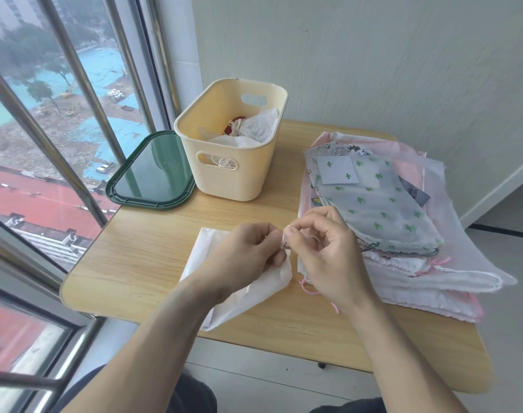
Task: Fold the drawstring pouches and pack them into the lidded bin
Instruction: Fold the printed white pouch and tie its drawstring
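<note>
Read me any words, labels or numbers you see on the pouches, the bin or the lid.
No text is readable.
Dark tag in the pouch stack: pale print, too blurred to read.
Cartoon-print pouch: drawings only, any lettering too small.
Cream bin and green lid: no markings visible.

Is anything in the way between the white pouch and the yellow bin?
Nothing visible blocks it. The white pouch lies under both hands, bare table runs to the bin, and the green lid is off, beside the bin. The bin's top is open, with pouches already inside.
</note>
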A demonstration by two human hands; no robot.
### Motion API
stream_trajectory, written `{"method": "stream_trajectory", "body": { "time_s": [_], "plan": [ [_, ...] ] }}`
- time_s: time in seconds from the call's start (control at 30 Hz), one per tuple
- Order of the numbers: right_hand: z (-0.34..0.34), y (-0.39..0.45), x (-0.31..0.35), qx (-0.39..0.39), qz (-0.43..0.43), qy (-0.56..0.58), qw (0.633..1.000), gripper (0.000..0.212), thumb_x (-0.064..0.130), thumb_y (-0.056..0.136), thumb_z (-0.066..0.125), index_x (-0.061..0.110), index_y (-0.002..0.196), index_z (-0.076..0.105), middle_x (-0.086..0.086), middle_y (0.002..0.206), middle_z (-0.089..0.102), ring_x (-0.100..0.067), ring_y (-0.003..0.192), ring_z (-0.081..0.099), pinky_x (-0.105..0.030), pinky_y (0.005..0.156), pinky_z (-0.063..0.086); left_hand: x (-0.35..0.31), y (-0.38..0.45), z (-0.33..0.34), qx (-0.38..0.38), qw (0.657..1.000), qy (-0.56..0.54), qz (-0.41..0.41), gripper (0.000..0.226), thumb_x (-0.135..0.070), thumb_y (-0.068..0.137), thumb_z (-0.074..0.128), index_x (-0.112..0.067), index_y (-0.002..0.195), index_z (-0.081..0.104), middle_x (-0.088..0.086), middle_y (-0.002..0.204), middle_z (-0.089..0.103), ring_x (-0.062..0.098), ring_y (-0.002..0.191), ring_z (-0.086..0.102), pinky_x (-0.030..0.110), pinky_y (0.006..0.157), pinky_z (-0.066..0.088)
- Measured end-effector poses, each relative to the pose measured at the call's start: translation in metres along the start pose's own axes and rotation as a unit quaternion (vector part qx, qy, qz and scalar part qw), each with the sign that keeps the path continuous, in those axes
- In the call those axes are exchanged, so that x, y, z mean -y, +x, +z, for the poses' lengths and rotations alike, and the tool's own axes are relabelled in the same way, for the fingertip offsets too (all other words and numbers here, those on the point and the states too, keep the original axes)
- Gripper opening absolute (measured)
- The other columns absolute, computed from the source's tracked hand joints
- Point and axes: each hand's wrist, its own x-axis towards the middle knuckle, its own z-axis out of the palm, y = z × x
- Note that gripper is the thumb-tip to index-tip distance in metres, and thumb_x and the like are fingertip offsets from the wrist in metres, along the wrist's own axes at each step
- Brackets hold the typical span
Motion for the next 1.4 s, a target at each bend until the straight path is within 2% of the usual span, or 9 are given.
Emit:
{"method": "stream_trajectory", "body": {
  "time_s": [0.17, 0.3, 0.37, 0.47, 0.57, 0.77, 1.07, 1.23, 1.4],
  "plan": [
    [-0.003, 0.001, 0.000, 0.040, 0.034, 0.072, 0.996, 0.012, 0.029, 0.094, 0.070, 0.019, 0.090, 0.073, -0.001, 0.084, 0.071, -0.034, 0.074, 0.066, -0.053, 0.076, 0.056, -0.002, 0.001, -0.006, 0.086, 0.993, -0.079, 0.001, 0.029, -0.026, 0.095, 0.054, -0.004, 0.076, 0.054, 0.012, 0.067, 0.040, 0.014, 0.053, 0.027, 0.026, 0.050, 0.020],
    [-0.003, 0.002, 0.004, 0.048, 0.081, 0.121, 0.988, 0.007, 0.019, 0.094, 0.068, 0.012, 0.091, 0.069, -0.002, 0.080, 0.072, -0.017, 0.076, 0.069, -0.041, 0.075, 0.058, -0.001, 0.000, -0.002, 0.023, 0.999, -0.043, 0.000, 0.024, -0.021, 0.102, 0.054, -0.008, 0.084, 0.060, -0.004, 0.056, 0.050, 0.006, 0.047, 0.037, 0.017, 0.047, 0.029],
    [-0.006, 0.004, 0.004, 0.042, 0.090, 0.133, 0.986, 0.002, 0.016, 0.084, 0.065, 0.015, 0.083, 0.063, 0.004, 0.074, 0.063, -0.013, 0.067, 0.059, -0.029, 0.068, 0.049, 0.001, 0.002, -0.001, -0.022, 0.998, -0.066, -0.009, 0.019, -0.019, 0.102, 0.052, -0.007, 0.092, 0.064, -0.007, 0.053, 0.049, 0.005, 0.046, 0.039, 0.017, 0.047, 0.031],
    [-0.011, 0.003, -0.002, 0.073, 0.020, 0.002, 0.997, 0.005, 0.021, 0.073, 0.063, 0.019, 0.074, 0.067, 0.007, 0.080, 0.058, -0.021, 0.062, 0.047, -0.030, 0.061, 0.041, 0.001, 0.002, 0.001, -0.049, 0.995, -0.091, -0.003, 0.013, -0.017, 0.102, 0.051, -0.007, 0.099, 0.059, -0.007, 0.053, 0.048, 0.006, 0.047, 0.039, 0.016, 0.046, 0.032],
    [-0.008, 0.001, -0.005, 0.085, -0.013, -0.053, 0.995, 0.013, 0.021, 0.073, 0.066, 0.023, 0.084, 0.074, 0.016, 0.096, 0.057, -0.011, 0.061, 0.046, -0.021, 0.061, 0.041, 0.001, 0.000, 0.004, -0.033, 0.995, -0.095, 0.019, 0.010, -0.016, 0.104, 0.049, -0.008, 0.098, 0.048, -0.006, 0.055, 0.050, 0.008, 0.048, 0.038, 0.016, 0.047, 0.033],
    [-0.013, 0.003, -0.009, 0.105, -0.006, -0.002, 0.994, 0.013, 0.019, 0.077, 0.072, 0.026, 0.082, 0.081, 0.013, 0.101, 0.066, -0.036, 0.075, 0.065, -0.052, 0.065, 0.054, 0.004, -0.001, 0.005, -0.010, 0.997, -0.061, 0.039, 0.015, -0.017, 0.105, 0.046, -0.008, 0.092, 0.044, -0.007, 0.058, 0.053, 0.005, 0.048, 0.040, 0.015, 0.048, 0.033],
    [-0.014, 0.004, -0.008, 0.134, -0.025, -0.046, 0.990, 0.010, 0.033, 0.063, 0.073, 0.024, 0.066, 0.075, 0.014, 0.095, 0.063, -0.033, 0.069, 0.056, -0.045, 0.061, 0.051, 0.006, -0.006, -0.002, 0.077, 0.996, 0.003, 0.045, 0.018, -0.021, 0.102, 0.051, -0.005, 0.095, 0.045, -0.004, 0.063, 0.059, 0.011, 0.054, 0.045, 0.021, 0.053, 0.038],
    [-0.010, 0.005, -0.002, 0.107, -0.034, -0.047, 0.993, 0.012, 0.023, 0.061, 0.074, 0.020, 0.058, 0.063, 0.013, 0.084, 0.063, -0.008, 0.055, 0.038, -0.018, 0.055, 0.034, 0.009, 0.001, -0.004, 0.017, 0.998, 0.002, 0.055, 0.021, -0.026, 0.098, 0.060, -0.011, 0.087, 0.053, -0.002, 0.066, 0.059, 0.013, 0.058, 0.045, 0.030, 0.057, 0.036],
    [-0.007, -0.001, 0.002, 0.076, 0.001, -0.024, 0.997, 0.012, 0.023, 0.067, 0.071, 0.019, 0.061, 0.062, -0.002, 0.050, 0.051, -0.023, 0.044, 0.042, -0.027, 0.044, 0.034, 0.011, 0.007, -0.012, -0.039, 0.994, 0.019, 0.096, 0.021, -0.043, 0.082, 0.069, -0.025, 0.077, 0.060, 0.029, 0.083, 0.064, 0.022, 0.066, 0.048, 0.047, 0.060, 0.040]
  ]
}}
